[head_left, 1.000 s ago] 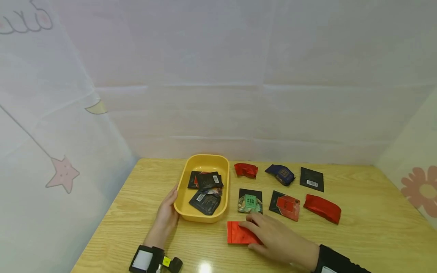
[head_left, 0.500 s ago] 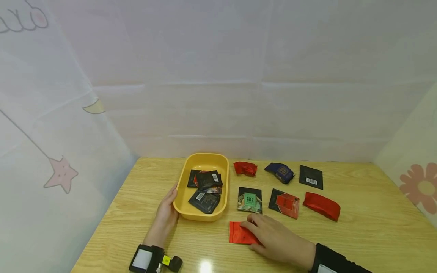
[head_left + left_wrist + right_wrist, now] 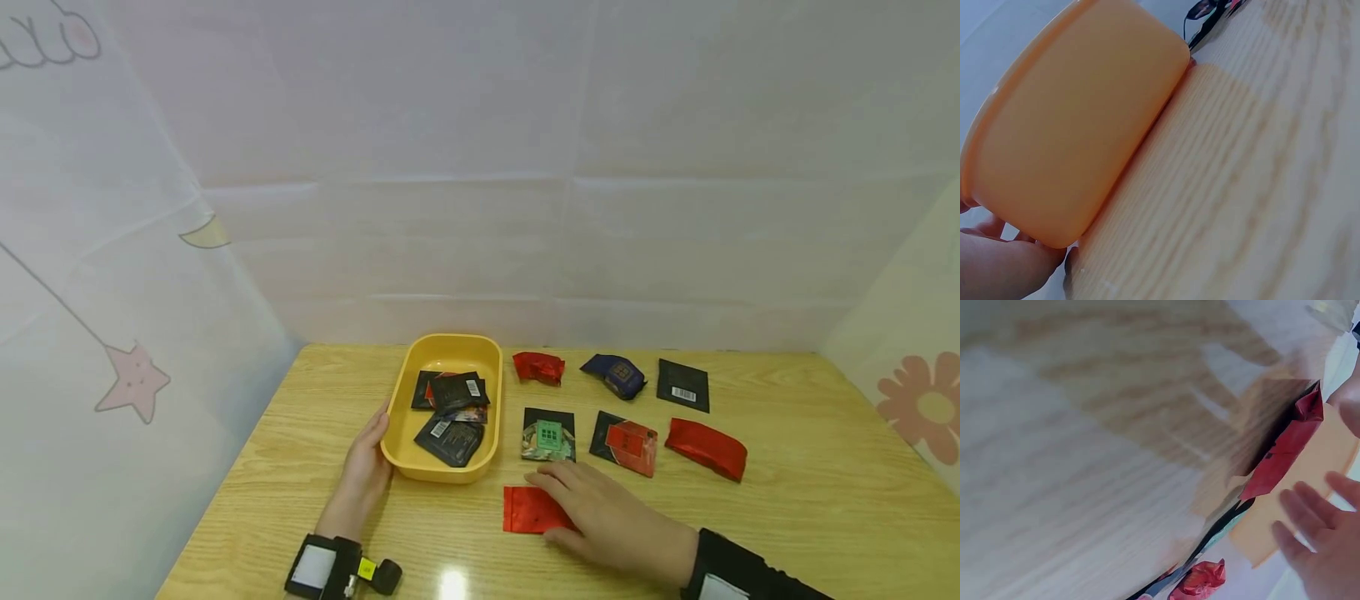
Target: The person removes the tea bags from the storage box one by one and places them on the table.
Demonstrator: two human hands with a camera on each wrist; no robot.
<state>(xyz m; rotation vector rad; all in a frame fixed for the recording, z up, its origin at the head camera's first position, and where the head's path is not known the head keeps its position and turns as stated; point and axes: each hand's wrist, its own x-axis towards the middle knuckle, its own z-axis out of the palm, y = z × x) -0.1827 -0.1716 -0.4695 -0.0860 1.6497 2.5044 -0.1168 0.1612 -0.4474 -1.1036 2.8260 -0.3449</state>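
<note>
My left hand (image 3: 366,460) holds the yellow plastic bin (image 3: 408,473) by its left side, at the rim and outer wall. In the left wrist view the bin's orange-looking wall (image 3: 1079,119) fills much of the picture, with my fingers at its lower end. Inside the bin lie several black flat sachets (image 3: 450,442). My right hand (image 3: 607,521) hovers over a red packet (image 3: 528,510) lying in front of the others, covering its right end. In the right wrist view its fingers are spread and apart from that packet (image 3: 1285,450), with nothing between them.
Behind the right hand lie a green-labelled sachet (image 3: 549,435), a red-and-black sachet (image 3: 626,446) and a long red packet (image 3: 707,448). Farther back are a crumpled red packet (image 3: 538,367), a dark blue packet (image 3: 617,375) and a black sachet (image 3: 682,386). A white cloth wall (image 3: 525,250) borders the table.
The fingers of my right hand have straightened and come up off the red packet, which lies about where it was. My left hand and the bin keep their place.
</note>
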